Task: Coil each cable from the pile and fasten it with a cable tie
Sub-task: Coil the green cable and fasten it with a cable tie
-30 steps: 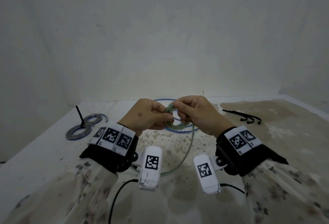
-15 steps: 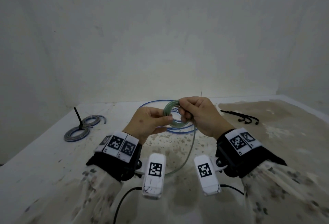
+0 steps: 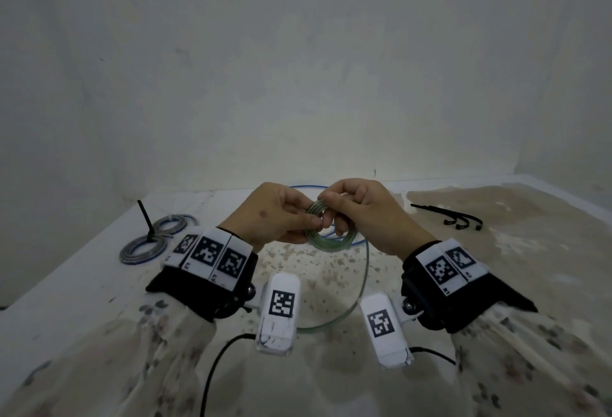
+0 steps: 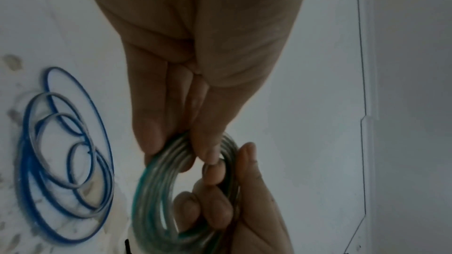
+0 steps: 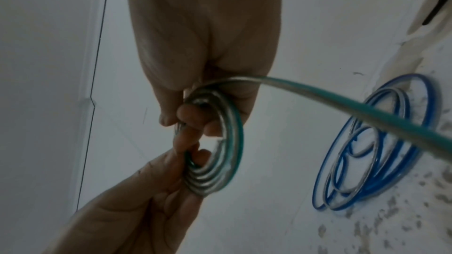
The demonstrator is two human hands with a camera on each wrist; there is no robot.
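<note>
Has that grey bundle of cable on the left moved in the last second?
No. The tied grey coil lies at the same spot by the table's left edge; only the camera shifted slightly.

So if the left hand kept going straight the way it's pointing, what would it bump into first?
Probably the right hand: the left hand points toward it across the green cable coil they both pinch. Depth is hard to judge.

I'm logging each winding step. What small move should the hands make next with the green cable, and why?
Probably wind one more loop: both the left hand and right hand pinch the green cable coil, yet a loose tail trails over the table, so it isn't ready for the cable ties.
</note>
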